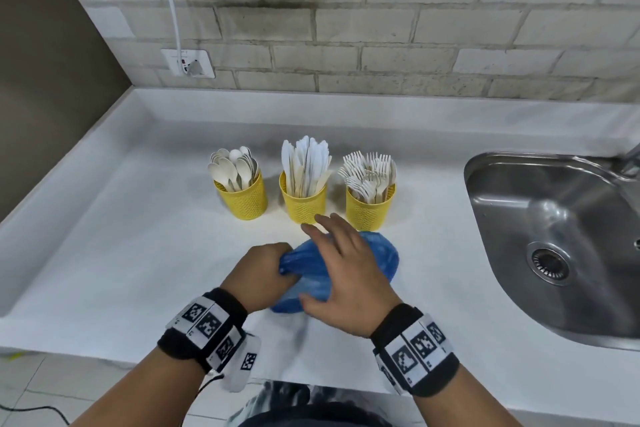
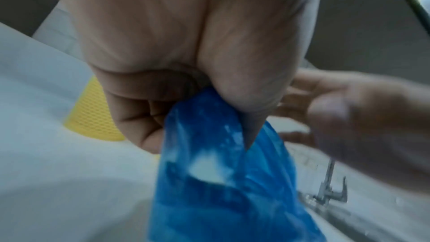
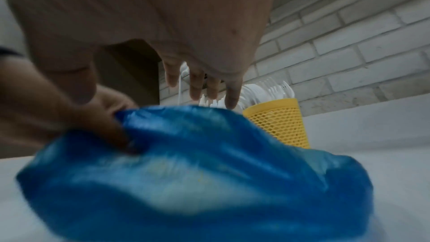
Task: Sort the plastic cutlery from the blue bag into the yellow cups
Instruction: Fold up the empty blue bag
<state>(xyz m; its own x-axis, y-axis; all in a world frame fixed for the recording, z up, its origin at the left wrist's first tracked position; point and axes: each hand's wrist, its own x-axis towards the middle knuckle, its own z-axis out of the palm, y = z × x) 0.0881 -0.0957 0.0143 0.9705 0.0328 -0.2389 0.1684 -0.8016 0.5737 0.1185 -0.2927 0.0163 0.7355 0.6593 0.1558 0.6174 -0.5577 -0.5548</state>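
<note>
A crumpled blue plastic bag point(image 1: 379, 255) lies on the white counter in front of three yellow mesh cups. The left cup point(image 1: 242, 199) holds spoons, the middle cup point(image 1: 304, 204) knives, the right cup point(image 1: 369, 206) forks. My left hand point(image 1: 266, 269) grips the bag's bunched left end point(image 2: 209, 135) in a closed fist. My right hand point(image 1: 341, 260) hovers flat over the bag point(image 3: 209, 172) with its fingers point(image 3: 232, 95) straight and spread, holding nothing. Whatever is inside the bag is hidden.
A steel sink point(image 1: 561, 239) is set into the counter at the right, its tap point(image 2: 330, 189) behind it. A brick wall with a socket point(image 1: 188, 63) and a white cable runs along the back. The counter's front edge lies just below my wrists.
</note>
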